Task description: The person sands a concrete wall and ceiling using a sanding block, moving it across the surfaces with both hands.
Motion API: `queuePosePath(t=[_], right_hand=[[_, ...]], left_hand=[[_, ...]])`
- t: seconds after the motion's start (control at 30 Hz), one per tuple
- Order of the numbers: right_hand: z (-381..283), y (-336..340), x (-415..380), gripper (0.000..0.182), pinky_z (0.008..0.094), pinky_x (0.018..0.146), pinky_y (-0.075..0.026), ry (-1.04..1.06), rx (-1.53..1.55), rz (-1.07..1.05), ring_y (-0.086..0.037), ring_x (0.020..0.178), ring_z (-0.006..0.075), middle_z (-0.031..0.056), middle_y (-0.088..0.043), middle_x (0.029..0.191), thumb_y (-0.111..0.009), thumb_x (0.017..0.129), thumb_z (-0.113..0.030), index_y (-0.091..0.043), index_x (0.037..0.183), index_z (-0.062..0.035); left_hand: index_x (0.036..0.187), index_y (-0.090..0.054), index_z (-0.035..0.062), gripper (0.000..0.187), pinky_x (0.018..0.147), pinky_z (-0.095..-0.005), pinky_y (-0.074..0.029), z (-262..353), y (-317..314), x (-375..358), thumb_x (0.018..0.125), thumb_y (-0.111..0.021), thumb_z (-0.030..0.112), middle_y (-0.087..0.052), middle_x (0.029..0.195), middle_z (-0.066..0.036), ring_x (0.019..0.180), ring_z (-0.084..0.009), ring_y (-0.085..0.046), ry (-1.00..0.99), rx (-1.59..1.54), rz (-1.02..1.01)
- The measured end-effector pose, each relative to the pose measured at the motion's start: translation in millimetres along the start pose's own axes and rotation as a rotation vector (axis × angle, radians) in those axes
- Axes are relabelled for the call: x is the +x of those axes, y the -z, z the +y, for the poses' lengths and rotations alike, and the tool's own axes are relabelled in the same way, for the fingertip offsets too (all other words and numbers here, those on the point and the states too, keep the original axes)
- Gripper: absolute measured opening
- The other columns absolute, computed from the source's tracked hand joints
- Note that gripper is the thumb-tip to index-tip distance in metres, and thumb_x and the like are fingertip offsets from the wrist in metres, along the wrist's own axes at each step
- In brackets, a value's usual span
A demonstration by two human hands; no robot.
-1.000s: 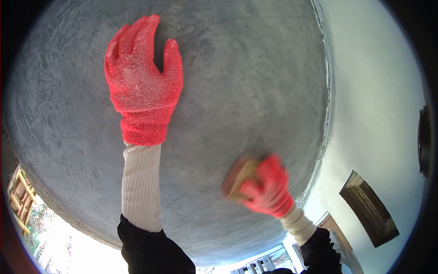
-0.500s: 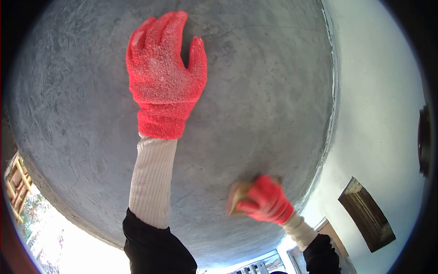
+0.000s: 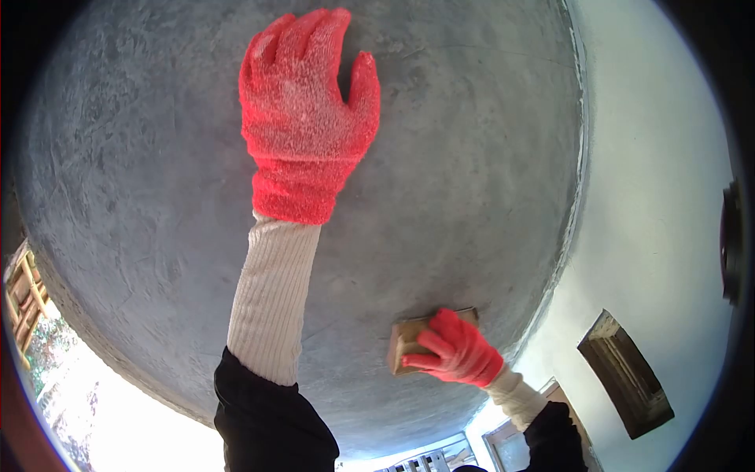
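Observation:
My left hand point(image 3: 311, 118), in a red glove dusted with pale powder, lies against the grey plastered surface point(image 3: 440, 181). Its fingers are stretched out with the thumb apart, and nothing shows in it. Lower and to the right, my right hand point(image 3: 460, 350), also red-gloved, grips a tan sanding block point(image 3: 406, 338). The block lies against the same grey surface, close to its lower right part. My palm and fingers cover part of the block, and its working face is hidden.
A white wall point(image 3: 645, 181) meets the grey surface along a rough pale seam on the right. A dark rectangular recess point(image 3: 627, 374) is set in that wall. Bright daylight and a bamboo-like frame point(image 3: 27, 295) show beyond the edge at lower left.
My left hand appears slightly further right and higher, as the view has shifted. My right hand and the sanding block, blurred before, now show sharply in nearly the same place.

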State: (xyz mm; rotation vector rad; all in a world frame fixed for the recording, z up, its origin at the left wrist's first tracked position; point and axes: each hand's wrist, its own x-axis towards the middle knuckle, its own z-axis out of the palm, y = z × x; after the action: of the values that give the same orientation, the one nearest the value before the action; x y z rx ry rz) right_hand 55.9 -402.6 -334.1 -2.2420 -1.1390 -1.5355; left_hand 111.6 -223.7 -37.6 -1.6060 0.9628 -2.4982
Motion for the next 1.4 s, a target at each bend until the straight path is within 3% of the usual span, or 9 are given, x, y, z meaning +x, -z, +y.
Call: queuePosePath(t=[0.07,0.2,0.33,0.47,0.57,0.73,0.83,1.0,1.4], right_hand=[[18.4,27.4,13.0,0.043,0.048,0.075,-0.052,-0.021,-0.145,-0.09,-0.058,0.095,0.0351,0.0088,-0.057,0.112,-0.085,0.07,-0.034,-0.068,0.108,-0.0288],[98.8,56.8,52.8,0.092,0.0555,0.097,-0.044,-0.419,-0.363,0.534,-0.047,0.12,0.0499,0.0336,-0.031,0.149,-0.087,0.066,-0.014,-0.042,0.146,-0.0093],[96.8,50.4,46.5,0.1,0.0526,0.101,-0.043,-0.448,-0.536,0.507,-0.044,0.125,0.0508,0.0334,-0.027,0.154,-0.089,0.067,-0.02,-0.035,0.15,-0.0072],[38.5,9.0,-45.0,0.052,0.0483,0.076,-0.05,-0.038,0.009,-0.068,-0.06,0.093,0.0388,0.0167,-0.06,0.103,-0.089,0.066,-0.039,-0.064,0.1,-0.0083],[48.4,20.9,-35.1,0.044,0.0462,0.067,-0.048,-0.122,0.116,-0.123,-0.059,0.077,0.0334,0.0082,-0.054,0.078,-0.089,0.063,-0.039,-0.061,0.084,-0.0129],[110.9,71.6,41.9,0.105,0.0529,0.102,-0.043,-0.384,-0.38,0.462,-0.043,0.128,0.0491,0.0295,-0.029,0.153,-0.088,0.06,-0.014,-0.035,0.15,-0.009],[111.3,68.8,41.3,0.11,0.0549,0.102,-0.043,-0.462,-0.431,0.505,-0.044,0.126,0.0497,0.0292,-0.03,0.154,-0.088,0.059,-0.007,-0.031,0.153,-0.0084],[47.9,-6.7,-96.8,0.105,0.0648,0.101,-0.039,-0.318,-0.335,0.324,-0.041,0.129,0.0573,0.0371,-0.027,0.15,-0.088,0.068,-0.038,-0.028,0.15,-0.0107],[79.3,42.1,8.5,0.108,0.0587,0.104,-0.042,-0.528,-0.383,0.472,-0.043,0.129,0.0532,0.0325,-0.031,0.152,-0.089,0.065,-0.021,-0.028,0.154,-0.0093]], left_hand=[[0.119,-0.068,0.0085,0.037,0.1,-0.0458,-0.048,-3.1,-5.4,-2.2,0.084,-0.073,0.019,-0.069,0.118,-0.008,0.116,-0.0347,-0.059,0.016,-0.023,0.029],[0.117,-0.068,0.0091,0.037,0.1,-0.0471,-0.047,-0.7,-7.5,-3.5,0.082,-0.072,0.02,-0.067,0.117,-0.007,0.116,-0.0348,-0.058,0.06,-0.021,0.066],[0.117,-0.068,0.0094,0.037,0.1,-0.0469,-0.048,0.2,-6.6,-2.9,0.082,-0.072,0.019,-0.067,0.117,-0.006,0.117,-0.0347,-0.058,0.071,-0.016,0.066],[0.116,-0.068,0.0096,0.036,0.1,-0.0468,-0.048,1.0,-6.1,-2.4,0.082,-0.073,0.019,-0.067,0.117,-0.006,0.117,-0.0344,-0.058,0.057,-0.002,0.06],[0.116,-0.069,0.0097,0.036,0.1,-0.0466,-0.048,-0.5,-5.9,-0.9,0.082,-0.073,0.019,-0.067,0.117,-0.006,0.117,-0.0342,-0.058,0.048,-0.005,0.062],[0.122,-0.068,0.0096,0.036,0.102,-0.044,-0.047,2.9,1.5,-0.3,0.087,-0.073,0.018,-0.069,0.122,-0.008,0.119,-0.0334,-0.059,0.065,0.013,0.009],[0.122,-0.068,0.0095,0.035,0.103,-0.0437,-0.047,4.7,4.4,0.6,0.088,-0.073,0.018,-0.069,0.122,-0.009,0.119,-0.0328,-0.059,0.048,0.009,-0.039],[0.122,-0.069,0.0103,0.035,0.102,-0.0431,-0.048,4.7,4.0,1.2,0.089,-0.073,0.018,-0.069,0.122,-0.009,0.119,-0.0324,-0.06,0.063,0.009,-0.015],[0.12,-0.069,0.0105,0.033,0.101,-0.0428,-0.048,3.9,3.6,0.3,0.088,-0.073,0.018,-0.07,0.119,-0.008,0.117,-0.0318,-0.061,0.072,0.006,0.018]])
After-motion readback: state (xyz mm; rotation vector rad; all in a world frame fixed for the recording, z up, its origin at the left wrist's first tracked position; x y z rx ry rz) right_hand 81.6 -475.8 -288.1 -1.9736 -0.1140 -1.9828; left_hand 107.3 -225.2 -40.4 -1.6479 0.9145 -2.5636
